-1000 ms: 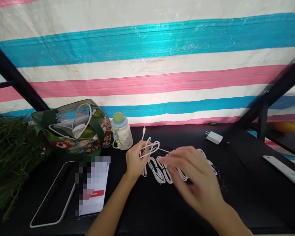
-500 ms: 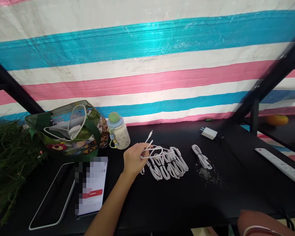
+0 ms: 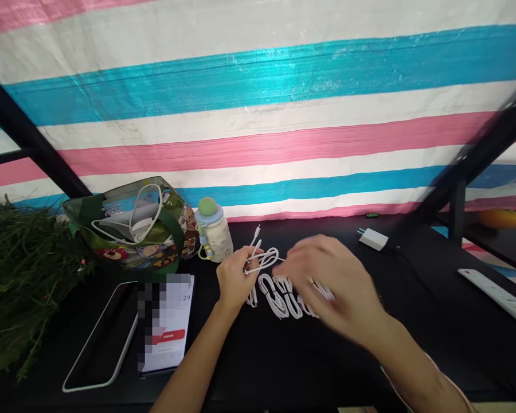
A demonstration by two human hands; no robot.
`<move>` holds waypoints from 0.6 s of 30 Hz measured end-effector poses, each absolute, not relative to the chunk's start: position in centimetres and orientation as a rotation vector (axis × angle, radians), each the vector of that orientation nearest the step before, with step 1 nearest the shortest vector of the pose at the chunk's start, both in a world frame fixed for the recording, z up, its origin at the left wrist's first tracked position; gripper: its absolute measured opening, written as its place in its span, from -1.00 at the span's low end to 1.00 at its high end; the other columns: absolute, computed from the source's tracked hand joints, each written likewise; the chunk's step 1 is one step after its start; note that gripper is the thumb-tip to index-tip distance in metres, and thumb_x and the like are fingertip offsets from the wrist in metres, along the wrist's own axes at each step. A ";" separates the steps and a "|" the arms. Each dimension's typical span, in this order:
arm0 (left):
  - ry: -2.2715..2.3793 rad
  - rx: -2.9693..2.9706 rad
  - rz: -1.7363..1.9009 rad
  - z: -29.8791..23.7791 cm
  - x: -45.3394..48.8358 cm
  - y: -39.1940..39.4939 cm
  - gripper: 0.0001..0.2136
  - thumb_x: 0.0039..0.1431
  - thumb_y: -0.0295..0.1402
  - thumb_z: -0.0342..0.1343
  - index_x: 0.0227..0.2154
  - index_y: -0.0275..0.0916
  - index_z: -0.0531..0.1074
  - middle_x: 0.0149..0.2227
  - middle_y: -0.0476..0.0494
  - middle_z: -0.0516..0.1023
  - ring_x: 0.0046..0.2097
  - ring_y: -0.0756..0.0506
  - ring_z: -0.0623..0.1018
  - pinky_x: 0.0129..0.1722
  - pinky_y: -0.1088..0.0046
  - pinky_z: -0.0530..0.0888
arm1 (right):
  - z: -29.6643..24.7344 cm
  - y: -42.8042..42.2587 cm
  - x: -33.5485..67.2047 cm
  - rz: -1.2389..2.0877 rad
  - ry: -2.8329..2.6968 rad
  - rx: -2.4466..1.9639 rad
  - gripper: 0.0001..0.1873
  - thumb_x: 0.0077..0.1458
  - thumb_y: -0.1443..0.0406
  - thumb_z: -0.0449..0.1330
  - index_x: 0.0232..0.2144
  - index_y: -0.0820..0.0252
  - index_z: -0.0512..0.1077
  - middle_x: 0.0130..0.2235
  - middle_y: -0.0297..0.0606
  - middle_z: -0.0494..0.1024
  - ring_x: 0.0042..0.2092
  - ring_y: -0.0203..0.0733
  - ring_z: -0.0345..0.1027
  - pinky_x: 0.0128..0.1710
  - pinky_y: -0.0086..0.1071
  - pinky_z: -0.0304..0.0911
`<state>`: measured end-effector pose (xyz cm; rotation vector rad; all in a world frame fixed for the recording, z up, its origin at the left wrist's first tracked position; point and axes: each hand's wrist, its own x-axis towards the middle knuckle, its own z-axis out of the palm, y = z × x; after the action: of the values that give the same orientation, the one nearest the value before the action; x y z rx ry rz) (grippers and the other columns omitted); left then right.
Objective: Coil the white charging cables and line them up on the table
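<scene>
Left hand low over the black table, near the middle, fingers curled closed around a looped white charging cable. Two slim connector ends sticking up just past those fingers, one short cable tail hanging below them. Directly right of the left fingers, a row of coiled white cables lying flat on the table, its far end hidden under the right hand. Right hand blurred by motion, raised just beside the left fingers; right fingers too smeared to tell whether wide, narrow or holding anything.

Well right of the fingers, a white wall charger near the table's back edge, and farther off, a white power strip. Just behind and left of the left fingers, a cream bottle with a green knob lid. Farther left, a clear cartoon-print tote bag holding a white cable, a phone with a pixelated screen, a white-edged dark tablet and green sprigs. Behind everything, a striped tarp.
</scene>
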<state>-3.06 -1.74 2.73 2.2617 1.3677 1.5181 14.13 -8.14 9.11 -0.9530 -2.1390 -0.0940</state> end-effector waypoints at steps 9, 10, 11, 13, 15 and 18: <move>1.541 2.202 1.425 2.8 -3.1 -1.5 -0.77 0.04 -0.50 -0.04 -0.43 -0.14 0.52 -0.63 0.10 0.47 -0.61 0.04 0.40 -0.52 0.63 0.32 | 2.4 -0.6 16.1 -0.080 -2.304 -1.839 -0.86 0.08 0.35 0.17 -0.48 0.13 0.50 -0.36 -0.21 0.61 -0.19 -0.08 0.41 -0.27 -0.28 0.18; 1.555 2.199 1.412 2.8 -3.1 -1.5 -0.77 0.03 -0.50 -0.04 -0.44 -0.14 0.52 -0.63 0.10 0.46 -0.61 0.04 0.40 -0.52 0.63 0.32 | 2.3 -0.6 16.2 -0.073 -2.299 -1.832 -0.86 0.08 0.36 0.17 -0.50 0.12 0.48 -0.37 -0.22 0.60 -0.19 -0.08 0.40 -0.27 -0.29 0.16; 1.563 2.198 1.407 2.8 -3.1 -1.5 -0.77 0.02 -0.51 -0.03 -0.45 -0.14 0.52 -0.64 0.10 0.45 -0.61 0.04 0.39 -0.52 0.63 0.31 | 2.2 -0.7 16.3 -0.063 -2.289 -1.807 -0.85 0.07 0.36 0.17 -0.52 0.12 0.47 -0.39 -0.23 0.59 -0.20 -0.08 0.40 -0.28 -0.29 0.16; 1.558 2.204 1.418 2.8 -3.1 -1.4 -0.78 0.02 -0.50 -0.03 -0.45 -0.14 0.51 -0.65 0.10 0.44 -0.61 0.04 0.38 -0.52 0.62 0.30 | 2.3 -0.6 16.6 -0.021 -2.234 -1.738 -0.84 0.04 0.37 0.17 -0.55 0.12 0.42 -0.44 -0.25 0.58 -0.25 -0.10 0.41 -0.30 -0.29 0.15; 1.538 2.206 1.448 2.8 -3.1 -1.4 -0.79 0.02 -0.50 -0.03 -0.45 -0.15 0.51 -0.66 0.10 0.42 -0.62 0.04 0.37 -0.54 0.61 0.27 | 2.4 -0.5 16.9 0.078 -2.120 -1.682 -0.85 0.03 0.35 0.15 -0.56 0.11 0.37 -0.54 -0.32 0.52 -0.36 -0.14 0.40 -0.37 -0.31 0.13; 1.545 2.165 1.474 2.7 -3.1 -1.4 -0.80 0.02 -0.49 -0.02 -0.45 -0.15 0.50 -0.68 0.11 0.38 -0.63 0.04 0.37 -0.57 0.60 0.23 | 2.6 -0.4 17.1 0.383 -1.876 -1.566 -0.88 0.06 0.26 0.08 -0.51 0.08 0.31 -0.68 -0.46 0.36 -0.59 -0.26 0.26 -0.53 -0.40 0.06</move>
<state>-3.14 -1.45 2.75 2.1647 1.5446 1.4743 17.09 -0.38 2.58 -1.5662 -1.8756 0.3832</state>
